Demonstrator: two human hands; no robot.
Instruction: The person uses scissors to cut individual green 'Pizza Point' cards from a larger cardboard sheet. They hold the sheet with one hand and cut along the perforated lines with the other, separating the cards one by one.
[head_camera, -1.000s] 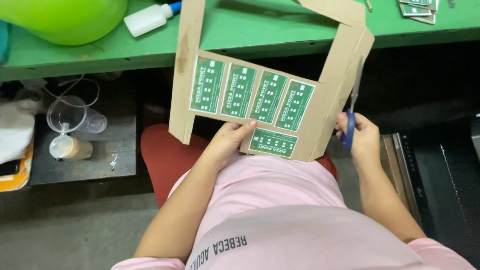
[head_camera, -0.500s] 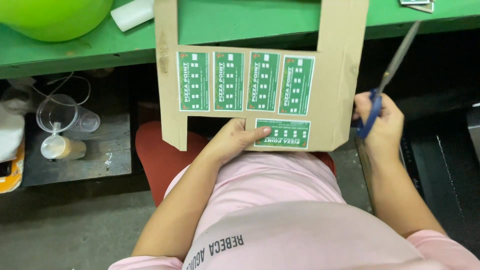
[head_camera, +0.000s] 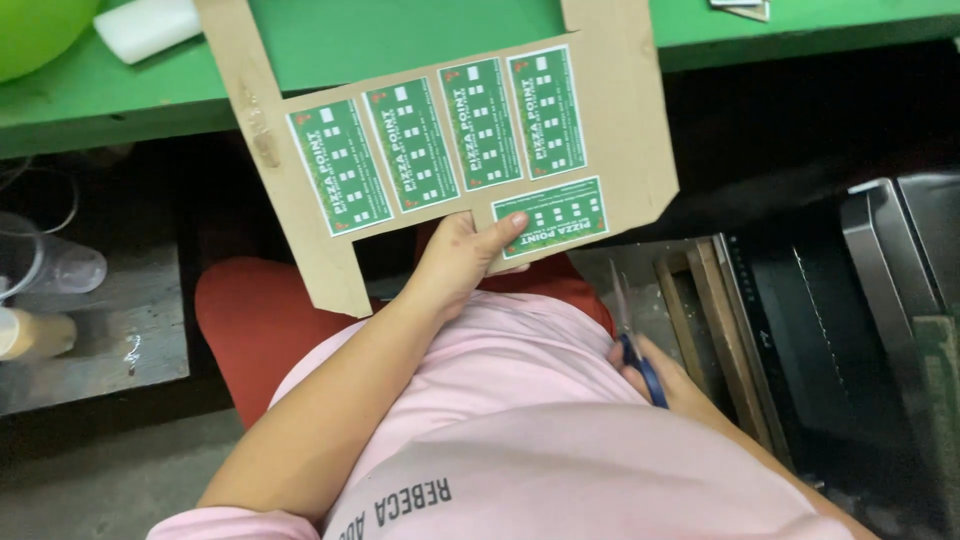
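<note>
My left hand (head_camera: 462, 262) grips the lower edge of a brown cardboard sheet (head_camera: 625, 120) with parts cut out of it. Several green printed labels (head_camera: 445, 140) are stuck in a row on the sheet, and one more lies crosswise beside my thumb. My right hand (head_camera: 672, 378) is low beside my hip, partly hidden behind my pink shirt, and it holds blue-handled scissors (head_camera: 632, 340) whose blades point up toward the sheet without touching it.
A green table (head_camera: 400, 40) runs along the top with a white bottle (head_camera: 148, 25) and a green round object (head_camera: 35, 30) on it. A red stool (head_camera: 250, 320) is under me. Clear plastic cups (head_camera: 60, 265) stand at left, dark metal equipment (head_camera: 880, 300) at right.
My right hand with the scissors dropped from beside the sheet's right edge down to my hip. The cardboard sheet tilted, its right side now higher, while my left hand kept its grip.
</note>
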